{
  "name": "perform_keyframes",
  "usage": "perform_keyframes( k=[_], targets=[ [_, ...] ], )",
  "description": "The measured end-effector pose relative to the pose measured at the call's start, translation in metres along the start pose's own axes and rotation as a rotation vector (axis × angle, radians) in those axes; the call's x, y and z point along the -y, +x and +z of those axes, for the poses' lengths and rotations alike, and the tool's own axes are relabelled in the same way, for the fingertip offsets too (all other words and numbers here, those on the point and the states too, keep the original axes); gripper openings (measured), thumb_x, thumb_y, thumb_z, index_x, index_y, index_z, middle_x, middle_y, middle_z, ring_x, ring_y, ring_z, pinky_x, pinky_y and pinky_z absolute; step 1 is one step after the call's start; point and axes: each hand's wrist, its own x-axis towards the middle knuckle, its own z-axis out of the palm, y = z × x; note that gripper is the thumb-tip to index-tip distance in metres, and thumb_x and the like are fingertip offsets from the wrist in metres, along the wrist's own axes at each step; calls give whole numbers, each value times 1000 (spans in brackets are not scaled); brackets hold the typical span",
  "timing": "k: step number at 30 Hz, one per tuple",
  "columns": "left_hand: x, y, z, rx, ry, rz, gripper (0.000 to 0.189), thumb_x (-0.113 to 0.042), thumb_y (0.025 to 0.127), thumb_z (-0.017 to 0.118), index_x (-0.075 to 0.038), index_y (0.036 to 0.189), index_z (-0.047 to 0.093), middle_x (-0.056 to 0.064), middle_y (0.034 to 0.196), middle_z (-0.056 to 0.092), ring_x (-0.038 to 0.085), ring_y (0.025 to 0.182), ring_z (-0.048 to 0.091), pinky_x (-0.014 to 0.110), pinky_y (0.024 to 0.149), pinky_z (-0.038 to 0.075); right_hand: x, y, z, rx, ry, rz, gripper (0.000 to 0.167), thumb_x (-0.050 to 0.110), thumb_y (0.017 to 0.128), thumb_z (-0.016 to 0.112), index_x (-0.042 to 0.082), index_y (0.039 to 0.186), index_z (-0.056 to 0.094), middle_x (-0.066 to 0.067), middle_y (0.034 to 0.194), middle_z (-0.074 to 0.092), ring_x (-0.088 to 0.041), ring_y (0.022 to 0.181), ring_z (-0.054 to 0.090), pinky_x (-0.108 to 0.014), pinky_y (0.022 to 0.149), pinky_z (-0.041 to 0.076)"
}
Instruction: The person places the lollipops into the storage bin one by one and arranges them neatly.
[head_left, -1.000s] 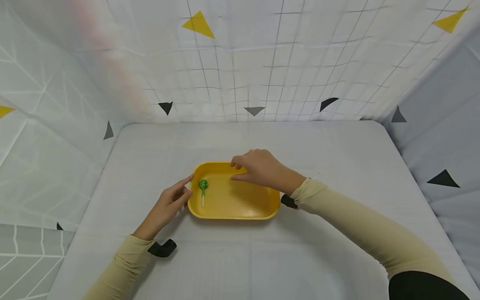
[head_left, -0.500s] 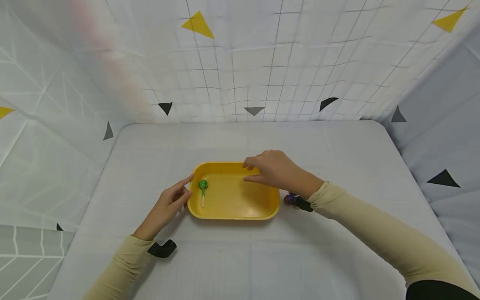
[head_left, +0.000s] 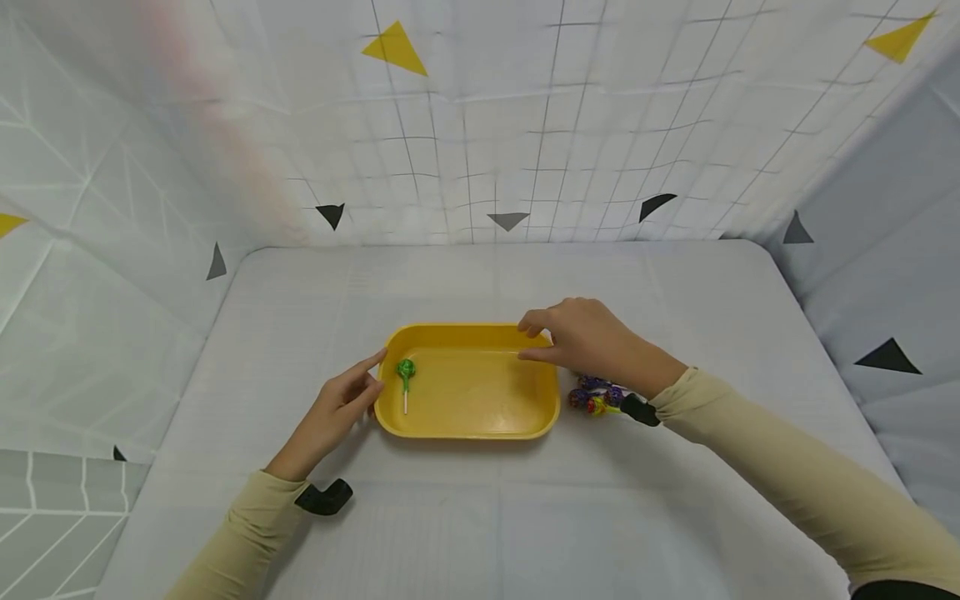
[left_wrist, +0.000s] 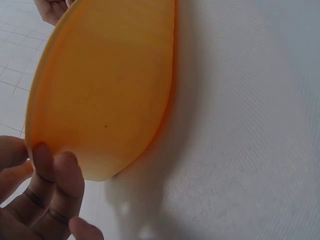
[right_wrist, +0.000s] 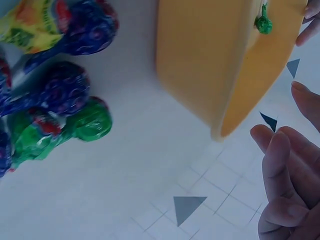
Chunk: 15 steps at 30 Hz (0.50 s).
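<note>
A yellow tray (head_left: 465,417) lies on the white-covered table, with a green-wrapped lollipop (head_left: 406,371) inside near its left end. My left hand (head_left: 341,408) touches the tray's left end; in the left wrist view its fingertips (left_wrist: 67,172) rest against the outer wall. Over the tray's right end is my right hand (head_left: 581,337), thumb and fingers parted in the head view, holding nothing. Beneath my right wrist, on the table just right of the tray, a pile of lollipops (head_left: 595,398) is partly hidden. The right wrist view shows blue, green (right_wrist: 90,120) and yellow wrappers.
White sheets with printed grid lines and triangles hang behind the table (head_left: 495,517) and at both sides. A black wrist piece (head_left: 324,497) sits by the left cuff, and another (head_left: 640,409) by the right cuff, close over the lollipops.
My right hand has moved rightward from the tray's middle to its right end, uncovering more of the lollipop pile. The left hand, the tray and the green lollipop stay put.
</note>
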Motion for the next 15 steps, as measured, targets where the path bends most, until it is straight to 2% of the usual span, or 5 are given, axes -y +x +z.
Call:
perform_keyframes(
  k=[4, 11, 15],
  targets=[
    [1, 0, 0, 1, 0, 1, 52, -24, 109, 55, -16, 159, 42, 13, 93, 63, 36, 76, 59, 30, 63, 49, -11, -6, 0, -2, -8, 14, 44, 48, 91, 78, 15, 120, 76, 1, 105, 80, -11, 73, 65, -35, 72, 57],
    [-1, -1, 0, 2, -5, 6, 52, -24, 110, 54, -15, 159, 42, 16, 94, 63, 36, 76, 60, 32, 63, 50, -28, -15, 3, -8, -5, 37, 41, 45, 90, 80, 14, 117, 77, -2, 104, 81, -15, 79, 71, -40, 76, 61],
    [-1, -1, 0, 1, -6, 3, 52, -25, 109, 54, -16, 159, 42, 14, 92, 62, 36, 75, 59, 32, 63, 50, -36, -19, 4, 19, -2, 65, 40, 43, 90, 81, 13, 116, 77, -3, 104, 81, -11, 71, 68, -36, 71, 60]
  ],
)
